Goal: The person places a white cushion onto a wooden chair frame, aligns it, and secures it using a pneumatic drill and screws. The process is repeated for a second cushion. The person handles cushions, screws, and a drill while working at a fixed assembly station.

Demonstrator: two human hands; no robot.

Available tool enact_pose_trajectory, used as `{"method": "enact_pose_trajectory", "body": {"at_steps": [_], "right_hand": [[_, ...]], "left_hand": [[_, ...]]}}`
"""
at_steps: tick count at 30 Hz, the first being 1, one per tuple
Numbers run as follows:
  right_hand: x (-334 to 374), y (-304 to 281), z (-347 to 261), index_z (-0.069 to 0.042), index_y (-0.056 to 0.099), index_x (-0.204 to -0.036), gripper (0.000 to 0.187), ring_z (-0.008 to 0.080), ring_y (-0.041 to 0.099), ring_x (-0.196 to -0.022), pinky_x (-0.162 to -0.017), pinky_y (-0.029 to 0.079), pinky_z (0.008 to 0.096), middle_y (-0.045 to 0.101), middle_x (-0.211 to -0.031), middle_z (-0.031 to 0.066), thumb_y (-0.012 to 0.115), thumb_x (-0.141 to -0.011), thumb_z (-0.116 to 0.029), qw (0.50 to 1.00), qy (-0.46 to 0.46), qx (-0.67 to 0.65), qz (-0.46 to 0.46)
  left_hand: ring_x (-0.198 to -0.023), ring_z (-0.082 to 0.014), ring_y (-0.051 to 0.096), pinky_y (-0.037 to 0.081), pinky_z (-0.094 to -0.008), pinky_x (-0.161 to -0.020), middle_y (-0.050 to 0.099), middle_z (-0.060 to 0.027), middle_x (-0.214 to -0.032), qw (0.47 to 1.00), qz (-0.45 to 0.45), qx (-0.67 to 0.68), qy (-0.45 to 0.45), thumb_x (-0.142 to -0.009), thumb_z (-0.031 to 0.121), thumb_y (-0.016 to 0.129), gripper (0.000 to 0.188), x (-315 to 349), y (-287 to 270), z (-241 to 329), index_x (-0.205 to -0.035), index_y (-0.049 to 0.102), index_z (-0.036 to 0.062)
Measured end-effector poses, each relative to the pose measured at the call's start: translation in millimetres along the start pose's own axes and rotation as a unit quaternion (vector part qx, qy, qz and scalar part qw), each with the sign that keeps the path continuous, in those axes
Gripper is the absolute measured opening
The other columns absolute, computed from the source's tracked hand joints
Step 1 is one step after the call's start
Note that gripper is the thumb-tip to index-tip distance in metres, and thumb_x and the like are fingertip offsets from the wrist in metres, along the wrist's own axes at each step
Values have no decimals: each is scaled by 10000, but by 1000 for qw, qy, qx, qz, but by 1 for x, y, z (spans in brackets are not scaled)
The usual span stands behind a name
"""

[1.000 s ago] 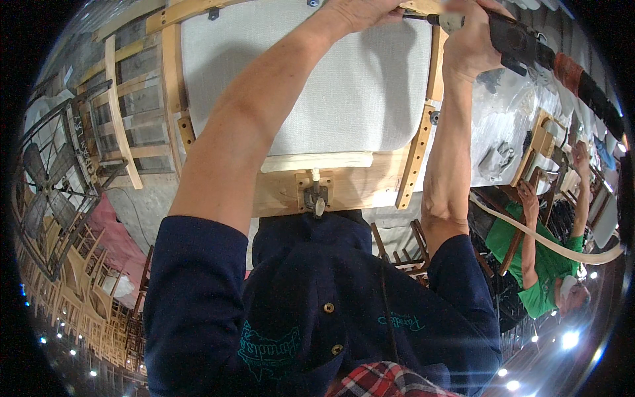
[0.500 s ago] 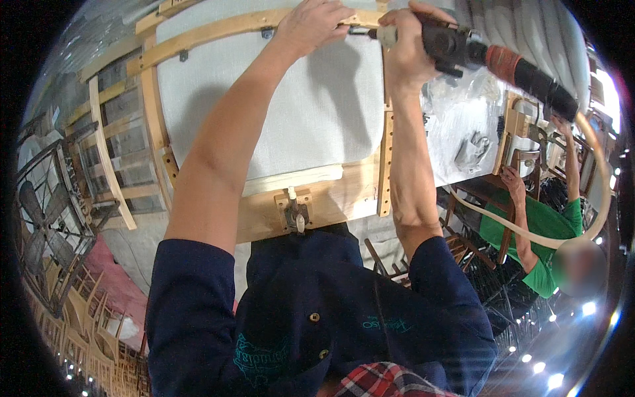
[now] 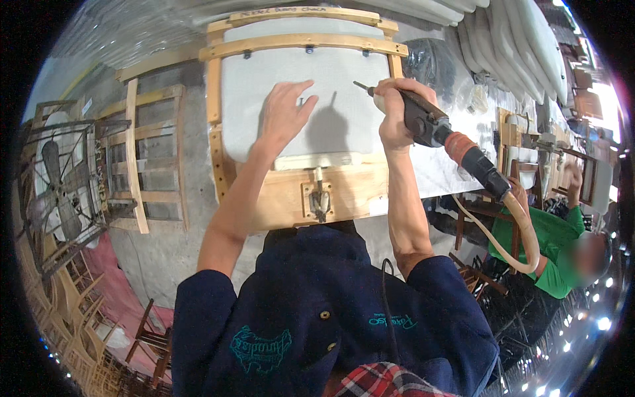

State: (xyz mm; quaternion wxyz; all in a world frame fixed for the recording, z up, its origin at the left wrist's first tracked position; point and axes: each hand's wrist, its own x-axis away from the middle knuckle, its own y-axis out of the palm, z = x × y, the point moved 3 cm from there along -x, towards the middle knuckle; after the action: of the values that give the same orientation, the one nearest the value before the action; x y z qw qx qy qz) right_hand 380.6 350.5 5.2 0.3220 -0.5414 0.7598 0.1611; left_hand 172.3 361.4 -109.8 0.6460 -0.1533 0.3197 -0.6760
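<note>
My right hand (image 3: 395, 119) is wrapped round a pneumatic screwdriver (image 3: 426, 126), a dark tool with a red-orange collar and a pale hose (image 3: 522, 221) at its rear. Its thin bit points left, above a light grey padded panel (image 3: 251, 79). Over the middle of that panel is my left hand (image 3: 283, 116), fingers apart and nothing visible in them. The panel lies in a wooden frame jig (image 3: 215, 92). Across its far part runs a wooden crossbar (image 3: 278, 45) with several small dark brackets. A toggle clamp (image 3: 320, 198) sits at the jig's near edge.
On the right, a person in a green shirt (image 3: 539, 238) works at another bench. Pale padded panels (image 3: 509, 46) lean in a row at the far right. A wooden slatted frame (image 3: 135, 159) and a dark-framed fan (image 3: 59, 188) stand on the left, with several wooden chair frames (image 3: 66, 291) nearer.
Both hands have come back from the crossbar toward me. The left has left the bar; the right still holds the screwdriver, its bit now away from the bar. The view has shifted too.
</note>
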Motion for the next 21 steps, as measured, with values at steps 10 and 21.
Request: {"method": "enact_pose_trajectory", "body": {"at_steps": [10,21], "right_hand": [[74,-18,-99,-3,545,-1095,257,301,650,-739,-821,540,490,624,-768,157,493,-857,80,965,147,-208,70],[54,-8,-75,-1,489,-1104,275,276,693,-771,-834,550,454,666,-752,153,499,-847,97,973,128,-193,9]], "left_hand": [[-1059,-226,734,567,-349,-880,771,-116,-1126,970,17,142,-199,-955,303,687,356,91,-27,-35,-1249,712,104],[-1107,-291,671,532,-420,-941,740,-72,-1131,984,-33,-29,-173,-946,386,658,350,25,-13,-17,-1227,732,190]]}}
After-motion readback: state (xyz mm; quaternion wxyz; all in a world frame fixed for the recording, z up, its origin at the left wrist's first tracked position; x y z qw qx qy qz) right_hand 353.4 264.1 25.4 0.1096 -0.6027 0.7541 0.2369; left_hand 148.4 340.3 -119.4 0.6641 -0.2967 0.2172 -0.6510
